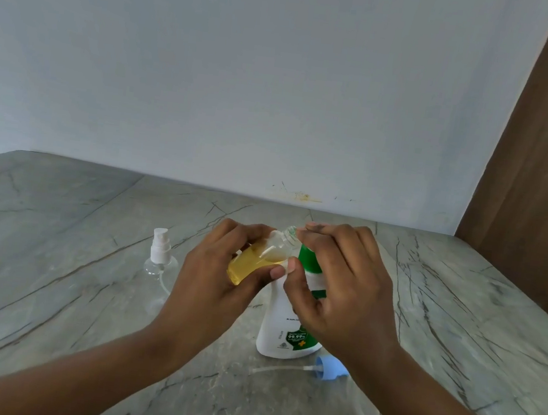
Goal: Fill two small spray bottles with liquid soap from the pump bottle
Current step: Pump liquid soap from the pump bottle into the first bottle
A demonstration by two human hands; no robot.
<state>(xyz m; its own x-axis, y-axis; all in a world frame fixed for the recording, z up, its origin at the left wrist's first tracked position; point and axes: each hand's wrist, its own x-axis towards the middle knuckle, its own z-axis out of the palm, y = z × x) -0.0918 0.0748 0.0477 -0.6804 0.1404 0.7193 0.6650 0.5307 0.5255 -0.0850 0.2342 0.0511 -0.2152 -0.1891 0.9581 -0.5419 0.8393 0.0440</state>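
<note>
My left hand [219,280] grips a small clear spray bottle [252,263], uncapped, tilted with its open neck up and to the right. Yellow soap fills its lower part. My right hand [342,284] has thumb and forefinger pinched at that bottle's neck, and it hides the top of the white and green pump bottle [285,329] standing just behind. The pump head is not visible. A second small spray bottle [160,259], clear, looking empty and with a white spray cap on, stands to the left.
A blue spray cap [328,369] with a thin dip tube lies on the marble table [57,215] by my right wrist. A pale wall runs along the table's back edge, and a brown wooden panel [546,171] stands at the right.
</note>
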